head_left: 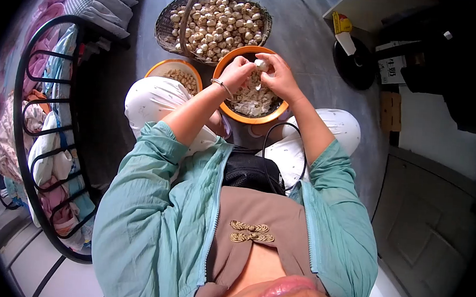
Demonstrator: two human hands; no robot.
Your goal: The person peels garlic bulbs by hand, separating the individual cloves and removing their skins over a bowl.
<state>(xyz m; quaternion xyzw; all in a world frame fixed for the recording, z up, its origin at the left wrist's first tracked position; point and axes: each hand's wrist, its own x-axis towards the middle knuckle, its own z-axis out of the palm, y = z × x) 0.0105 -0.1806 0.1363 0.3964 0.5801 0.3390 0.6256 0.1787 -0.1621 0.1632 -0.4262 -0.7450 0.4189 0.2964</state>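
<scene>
Above an orange-rimmed bowl [245,119] that holds papery garlic skins [254,99], both my hands meet at a whitish garlic bulb [262,64]. My right hand [278,77] grips the bulb between thumb and fingers. My left hand [237,74] is closed in a pinch at the bulb's left side; whether a bit of skin is between its fingertips is too small to see. A wicker basket [166,27] heaped with garlic bulbs [218,27] stands just beyond the bowl. Left of it, a smaller orange-rimmed bowl [158,67] contains loose garlic cloves [182,80].
A black metal bed frame [22,119] with clothes and bedding stands at the left. At the right are a round black base [355,66], a cardboard box [391,111] and a grey door panel [425,209]. A black cable loops over my lap.
</scene>
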